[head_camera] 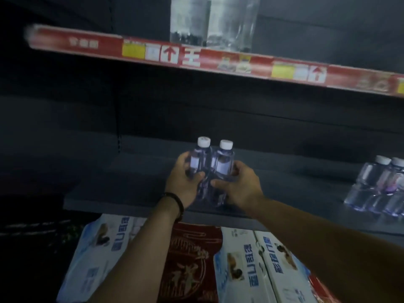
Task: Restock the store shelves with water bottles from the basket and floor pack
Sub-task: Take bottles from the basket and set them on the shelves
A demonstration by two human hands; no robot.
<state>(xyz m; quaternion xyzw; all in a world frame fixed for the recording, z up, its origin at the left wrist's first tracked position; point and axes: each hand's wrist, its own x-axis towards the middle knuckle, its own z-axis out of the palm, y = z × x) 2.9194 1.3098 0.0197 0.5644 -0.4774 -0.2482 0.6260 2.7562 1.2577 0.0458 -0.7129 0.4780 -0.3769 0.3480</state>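
left hand [183, 182] curls round left bottle [199, 161], right hand [242, 189] round right bottle [222, 169], upright, touching, at the shelf [122, 193]; best set both bases flat before letting go.

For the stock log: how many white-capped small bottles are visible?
4: left bottle in the left hand, right bottle in the right hand, two shelf bottles on the lower shelf, far right; more may be cut off.

Both forearms [140, 243] bare, and there on the left wrist [167, 207] sits a dark bracelet of round beads [178, 202], snug just behind the left hand [185, 178].
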